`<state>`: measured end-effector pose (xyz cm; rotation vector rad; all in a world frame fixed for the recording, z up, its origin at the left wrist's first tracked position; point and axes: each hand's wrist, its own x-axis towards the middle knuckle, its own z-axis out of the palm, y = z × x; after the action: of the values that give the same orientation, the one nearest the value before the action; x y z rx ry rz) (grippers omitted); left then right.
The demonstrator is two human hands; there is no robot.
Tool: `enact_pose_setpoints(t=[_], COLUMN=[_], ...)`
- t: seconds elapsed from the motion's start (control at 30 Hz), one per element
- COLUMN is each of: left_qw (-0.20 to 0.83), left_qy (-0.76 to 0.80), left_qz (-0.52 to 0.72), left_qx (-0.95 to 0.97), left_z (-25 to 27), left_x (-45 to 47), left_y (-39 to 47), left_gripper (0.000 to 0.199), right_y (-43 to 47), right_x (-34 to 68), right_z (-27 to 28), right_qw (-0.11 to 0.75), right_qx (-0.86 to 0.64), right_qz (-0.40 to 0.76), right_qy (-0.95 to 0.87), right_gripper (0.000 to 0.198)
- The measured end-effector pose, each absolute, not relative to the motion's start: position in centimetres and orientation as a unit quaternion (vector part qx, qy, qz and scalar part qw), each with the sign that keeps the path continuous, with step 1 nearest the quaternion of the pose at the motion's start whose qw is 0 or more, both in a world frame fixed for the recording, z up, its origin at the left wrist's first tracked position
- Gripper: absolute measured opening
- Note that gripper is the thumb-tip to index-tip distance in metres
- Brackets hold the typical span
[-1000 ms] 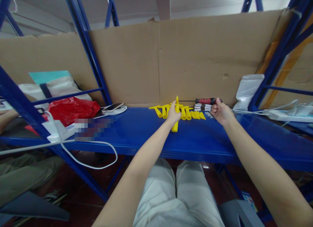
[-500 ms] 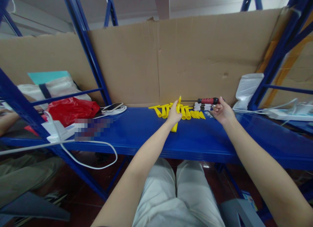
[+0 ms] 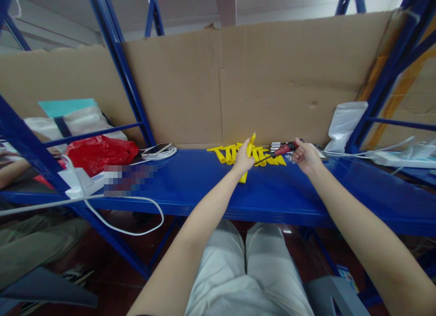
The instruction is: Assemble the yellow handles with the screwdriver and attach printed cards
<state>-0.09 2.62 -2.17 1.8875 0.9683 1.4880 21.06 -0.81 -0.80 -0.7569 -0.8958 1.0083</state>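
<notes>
My left hand (image 3: 244,159) is closed around a yellow plastic handle-like piece (image 3: 243,177), whose narrow top sticks up past the thumb. In my right hand (image 3: 308,157) is a screwdriver (image 3: 285,148) with a red and black handle, gripped at its rear end. The shaft slants down and left, its tip close to my left hand; whether it touches the yellow piece I cannot tell. Several yellow T-shaped pieces (image 3: 220,156) lie in a row behind my left hand. Flat yellow pieces (image 3: 281,160) and small silvery screws (image 3: 290,158) lie below the screwdriver.
Small white blocks (image 3: 274,146) stand behind the screwdriver, against the cardboard wall (image 3: 272,80). A phone (image 3: 157,149) with a coiled white cable, a red bag (image 3: 102,152) and a power strip (image 3: 80,182) are on the left. A plastic pouch (image 3: 344,125) leans at right. Another person's arm (image 3: 13,168) shows at far left.
The screwdriver has swung from level to slanting, its tip now lower, near my left hand's fingers. My right hand has shifted slightly left. The yellow piece's top leans a little further right.
</notes>
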Motion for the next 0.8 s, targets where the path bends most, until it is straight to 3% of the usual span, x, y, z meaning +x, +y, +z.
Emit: enact_pose_setpoints(t=[0.33,0.57,0.8], left_qw=[0.257,0.234,0.223], left_qy=[0.337,0.349,0.351], left_qz=[0.554,0.546,0.546], left_qx=[0.716,0.725,0.728], left_z=[-2.9,-2.7,-2.8], left_x=[-0.1,0.0,-0.1], left_y=[3.8,3.5,3.2], left_gripper=[0.080,0.079,0.075], right_y=[-1.4,-1.6,-1.1], right_x=[19.6,18.9,18.9], right_z=[-0.3,-1.3,-2.4], right_qw=[0.672,0.448,0.260], right_qx=[-0.492,-0.655,-0.670], right_qz=[0.400,0.289,0.185], right_qy=[-0.384,-0.536,-0.670], right_gripper=[0.033,0.025,0.025])
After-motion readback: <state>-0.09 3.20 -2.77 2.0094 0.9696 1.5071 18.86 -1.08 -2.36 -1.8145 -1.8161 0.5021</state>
